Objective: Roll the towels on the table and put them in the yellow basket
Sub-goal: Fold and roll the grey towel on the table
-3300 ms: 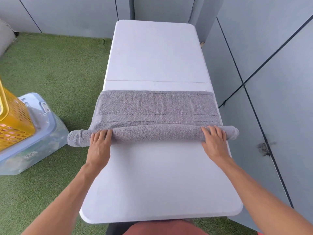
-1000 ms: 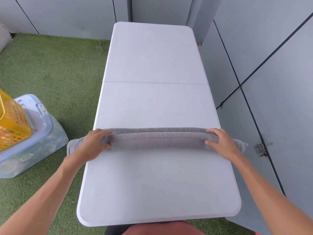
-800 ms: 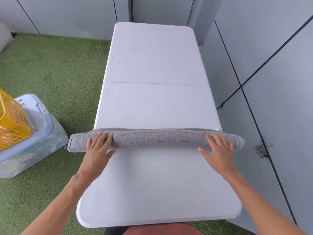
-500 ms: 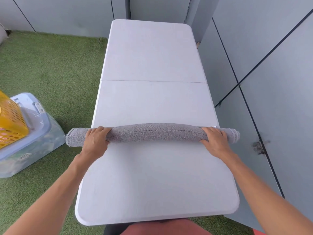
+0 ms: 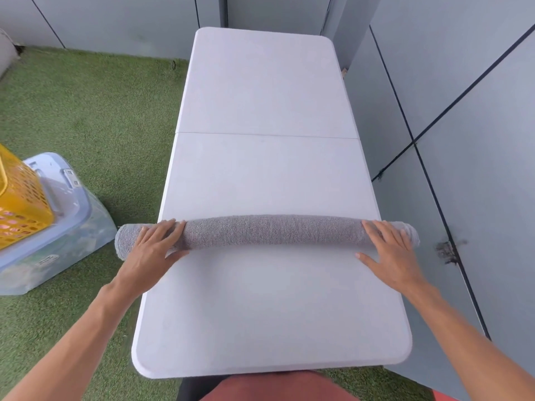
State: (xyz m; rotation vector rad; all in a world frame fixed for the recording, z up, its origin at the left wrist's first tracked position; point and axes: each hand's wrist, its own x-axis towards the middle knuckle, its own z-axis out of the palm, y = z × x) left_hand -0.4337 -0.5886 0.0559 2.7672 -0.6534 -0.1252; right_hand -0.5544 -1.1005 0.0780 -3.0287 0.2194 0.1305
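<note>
On table (image 5: 272, 308), towel (image 5: 269, 231) fully rolled, both hands now flat, fingers straight, left (image 5: 153, 250), right (image 5: 390, 253).

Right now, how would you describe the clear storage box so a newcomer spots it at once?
Start at the white table and look to its left, onto the green turf. There sits the clear storage box with a pale blue lid, carrying the yellow basket on top; it is the only see-through container.

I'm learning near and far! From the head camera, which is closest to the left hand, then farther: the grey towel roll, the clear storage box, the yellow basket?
1. Grey towel roll: under the left hand, touching.
2. Clear storage box: on the grass, further left.
3. Yellow basket: on that box, at the frame's left edge.
</note>
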